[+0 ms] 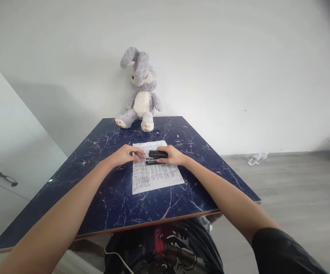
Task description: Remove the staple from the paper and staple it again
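Note:
A black stapler [157, 154] lies over the printed paper [156, 177], its upper arm lifted from its base and a metal strip showing between them. My right hand [173, 155] is closed around the stapler's right end. At the other end, my left hand [132, 153] has thumb and fingers brought together beside the metal strip. Something small and silvery shows at those fingertips, too small to name. The sheet lies flat on the dark blue marbled table [116, 201], partly covered by both hands and the stapler.
A grey plush rabbit [141, 101] sits at the table's back against the wall. A tiny light object [177, 136] lies right of it. A white cabinet [13, 144] stands at the left. On the floor at right is a clear plastic bottle [255, 159].

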`<state>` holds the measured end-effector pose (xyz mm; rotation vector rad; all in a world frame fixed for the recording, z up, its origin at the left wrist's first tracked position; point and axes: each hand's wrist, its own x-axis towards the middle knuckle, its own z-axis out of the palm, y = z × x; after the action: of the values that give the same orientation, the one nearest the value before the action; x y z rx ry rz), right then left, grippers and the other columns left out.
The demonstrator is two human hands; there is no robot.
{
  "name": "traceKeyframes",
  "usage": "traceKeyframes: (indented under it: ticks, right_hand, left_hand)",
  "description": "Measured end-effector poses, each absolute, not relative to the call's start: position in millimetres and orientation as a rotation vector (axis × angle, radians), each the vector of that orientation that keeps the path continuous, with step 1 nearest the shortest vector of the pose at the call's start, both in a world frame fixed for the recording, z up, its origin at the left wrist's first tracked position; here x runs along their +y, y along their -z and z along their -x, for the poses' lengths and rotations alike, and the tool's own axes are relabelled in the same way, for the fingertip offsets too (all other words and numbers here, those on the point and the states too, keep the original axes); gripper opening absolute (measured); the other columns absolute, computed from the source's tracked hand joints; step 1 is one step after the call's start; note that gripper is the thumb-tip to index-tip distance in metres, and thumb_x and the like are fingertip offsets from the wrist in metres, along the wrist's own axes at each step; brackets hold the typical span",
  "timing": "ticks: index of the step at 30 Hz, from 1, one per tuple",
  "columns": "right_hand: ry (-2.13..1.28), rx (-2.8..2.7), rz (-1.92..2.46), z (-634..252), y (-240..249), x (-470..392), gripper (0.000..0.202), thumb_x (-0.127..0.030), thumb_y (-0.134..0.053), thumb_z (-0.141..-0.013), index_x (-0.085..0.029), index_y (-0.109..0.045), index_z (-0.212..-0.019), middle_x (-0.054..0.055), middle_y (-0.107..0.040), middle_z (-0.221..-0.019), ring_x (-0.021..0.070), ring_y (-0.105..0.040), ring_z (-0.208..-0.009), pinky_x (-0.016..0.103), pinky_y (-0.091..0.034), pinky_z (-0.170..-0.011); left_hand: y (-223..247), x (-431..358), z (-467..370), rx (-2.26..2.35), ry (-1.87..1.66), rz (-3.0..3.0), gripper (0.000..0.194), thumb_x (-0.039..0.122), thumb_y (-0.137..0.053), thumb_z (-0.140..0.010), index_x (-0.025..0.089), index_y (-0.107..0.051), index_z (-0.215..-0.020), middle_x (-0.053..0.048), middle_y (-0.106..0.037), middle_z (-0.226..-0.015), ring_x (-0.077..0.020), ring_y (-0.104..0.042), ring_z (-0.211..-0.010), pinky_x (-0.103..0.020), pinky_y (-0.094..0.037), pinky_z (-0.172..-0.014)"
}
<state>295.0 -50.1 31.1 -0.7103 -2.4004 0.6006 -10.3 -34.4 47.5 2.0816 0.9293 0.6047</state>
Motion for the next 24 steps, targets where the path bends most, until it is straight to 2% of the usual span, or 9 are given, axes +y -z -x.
traceKeyframes:
  ticks: [5,10,16,18,21,24]
  right_hand:
    - [-0.655,-2.332,0.631,-286.2,-35.6,-58.6,0.033,-0.047,-0.073,-0.095,-0.016,-0.067,-0.104,0.002,-0.065,-0.084,0.0174,-0.058,-0.072,0.027,-0.043,-0.068]
    - [-0.651,-2.276,0.640,-277.9,-33.9,-62.0,0.036,-0.050,-0.073,-0.095,-0.015,-0.068,-0.106,0.004,-0.069,-0.086,0.0189,-0.060,-0.075,0.029,-0.047,-0.071]
    - [-0.635,-2.428,0.586,-276.7,-32.5,-61.5,0.032,-0.043,-0.078,-0.092,-0.017,-0.070,-0.108,0.005,-0.071,-0.093,0.0199,-0.064,-0.080,0.030,-0.048,-0.076]
    - [-0.624,-2.483,0.595,-278.7,-34.8,-60.9,0.029,-0.041,-0.076,-0.093,-0.017,-0.069,-0.106,0.003,-0.070,-0.089,0.0182,-0.062,-0.077,0.029,-0.046,-0.072]
    - [-0.631,-2.568,0.602,-288.1,-40.9,-57.5,0.024,-0.038,-0.075,-0.093,-0.017,-0.066,-0.099,0.000,-0.065,-0.083,0.0155,-0.058,-0.071,0.026,-0.042,-0.067]
    - [-0.728,-2.660,0.621,-306.1,-49.1,-51.7,0.023,-0.038,-0.075,-0.092,-0.017,-0.065,-0.091,-0.001,-0.063,-0.079,0.0143,-0.055,-0.069,0.026,-0.041,-0.065]
  left_hand:
    - [-39.4,-40.3,-13.0,0.897,-0.796,-2.218,0.038,0.035,-0.087,-0.074,0.025,-0.078,-0.110,-0.005,-0.079,-0.105,-0.0247,-0.071,-0.094,-0.038,-0.050,-0.097]
    - [-40.7,-44.0,-20.7,0.929,-0.819,-2.227,0.035,0.035,-0.084,-0.073,0.025,-0.076,-0.106,-0.003,-0.077,-0.102,-0.0253,-0.068,-0.097,-0.036,-0.048,-0.095]
    - [-39.3,-36.8,-10.8,0.843,-0.705,-2.299,0.045,0.036,-0.093,-0.065,0.025,-0.079,-0.106,-0.004,-0.078,-0.100,-0.0250,-0.070,-0.095,-0.034,-0.049,-0.092]
    - [-38.3,-33.4,-5.3,0.868,-0.725,-2.298,0.039,0.039,-0.090,-0.071,0.024,-0.079,-0.105,-0.005,-0.078,-0.098,-0.0240,-0.070,-0.093,-0.032,-0.049,-0.088]
    - [-35.7,-28.4,0.6,1.014,-0.908,-2.268,0.028,0.045,-0.075,-0.088,0.022,-0.077,-0.103,-0.006,-0.079,-0.097,-0.0218,-0.069,-0.088,-0.030,-0.048,-0.081]
    - [-29.9,-23.4,2.8,1.169,-1.014,-2.257,0.028,0.047,-0.063,-0.096,0.021,-0.075,-0.100,-0.006,-0.077,-0.092,-0.0207,-0.068,-0.083,-0.029,-0.048,-0.076]
